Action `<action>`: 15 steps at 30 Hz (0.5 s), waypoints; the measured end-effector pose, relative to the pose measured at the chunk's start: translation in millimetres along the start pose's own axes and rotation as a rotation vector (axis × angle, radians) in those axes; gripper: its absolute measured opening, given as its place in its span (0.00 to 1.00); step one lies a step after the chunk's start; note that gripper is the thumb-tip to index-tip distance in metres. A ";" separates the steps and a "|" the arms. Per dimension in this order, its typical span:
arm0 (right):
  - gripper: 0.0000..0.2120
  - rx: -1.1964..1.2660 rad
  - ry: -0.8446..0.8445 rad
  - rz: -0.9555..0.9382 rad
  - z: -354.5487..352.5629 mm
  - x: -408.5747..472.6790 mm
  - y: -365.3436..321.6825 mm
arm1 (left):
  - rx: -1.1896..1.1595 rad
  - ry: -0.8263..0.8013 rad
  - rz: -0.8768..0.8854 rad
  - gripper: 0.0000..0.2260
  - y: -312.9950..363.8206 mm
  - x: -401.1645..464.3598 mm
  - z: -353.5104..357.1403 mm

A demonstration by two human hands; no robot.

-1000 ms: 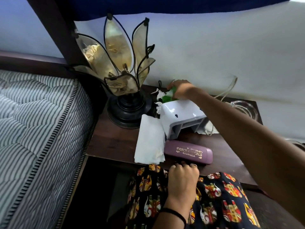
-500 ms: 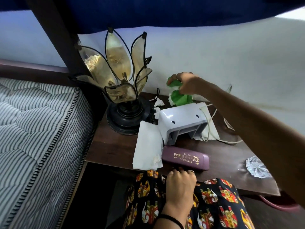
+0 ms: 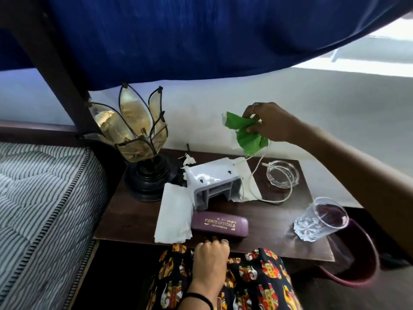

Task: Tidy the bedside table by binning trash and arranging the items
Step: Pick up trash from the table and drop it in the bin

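My right hand (image 3: 269, 123) holds a crumpled green wrapper (image 3: 244, 133) in the air above the back of the dark wooden bedside table (image 3: 134, 218). My left hand (image 3: 210, 257) rests with curled fingers on the table's front edge, just below a purple glasses case (image 3: 220, 223). A white folded tissue (image 3: 173, 214) lies left of the case. Behind them sits a white plastic device (image 3: 212, 181) on paper, with a white cable (image 3: 263, 182) looping to its right. Small white paper scraps (image 3: 189, 161) lie near the lamp.
A petal-shaped glass lamp (image 3: 136, 139) on a black base stands at the table's back left. A glass ashtray (image 3: 282, 176) and a clear tumbler (image 3: 321, 219) are on the right side. A maroon bin (image 3: 357, 274) sits below right. A striped mattress (image 3: 42, 206) lies left.
My right hand has lifted the green wrapper up and to the right, away from behind the white device. My view has tilted, and now shows the tumbler and bin. My left hand stays put.
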State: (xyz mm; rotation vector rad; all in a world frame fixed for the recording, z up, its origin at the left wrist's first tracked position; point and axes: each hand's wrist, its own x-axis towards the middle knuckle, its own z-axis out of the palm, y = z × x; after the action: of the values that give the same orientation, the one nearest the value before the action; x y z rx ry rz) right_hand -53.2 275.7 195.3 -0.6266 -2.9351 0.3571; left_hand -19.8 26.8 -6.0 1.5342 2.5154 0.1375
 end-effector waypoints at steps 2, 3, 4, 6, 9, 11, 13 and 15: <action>0.10 0.011 0.024 0.030 -11.3 -22.3 18.2 | 0.018 -0.014 -0.017 0.09 2.1 0.1 -1.5; 0.08 0.016 0.037 0.048 -17.2 -34.3 29.3 | 0.033 -0.022 -0.022 0.09 4.2 -1.1 -2.9; 0.07 0.020 0.045 0.071 -22.6 -45.5 39.6 | 0.037 -0.023 -0.027 0.10 3.7 -0.9 -3.3; 0.08 0.005 0.075 0.125 -34.4 -71.4 65.6 | 0.058 -0.005 -0.033 0.11 5.4 -1.2 -8.8; 0.20 -0.019 0.173 0.262 -40.3 -107.6 113.7 | 0.116 -0.041 -0.051 0.11 6.4 -3.8 -12.7; 0.25 0.045 0.234 0.380 -41.4 -132.7 140.3 | 0.169 -0.035 -0.093 0.13 6.6 -1.3 -5.2; 0.25 0.181 0.303 0.528 -37.6 -155.9 161.1 | 0.199 -0.010 -0.124 0.12 7.9 0.0 0.2; 0.22 0.258 0.366 0.696 -21.6 -178.3 186.9 | 0.197 0.021 -0.139 0.11 8.1 -0.6 0.9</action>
State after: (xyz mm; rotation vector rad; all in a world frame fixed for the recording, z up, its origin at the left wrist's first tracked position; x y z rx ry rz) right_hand 184.5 371.7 157.0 -1.4734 -2.1995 0.5907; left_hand -12.3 30.0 -5.3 1.4233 2.7111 -0.1190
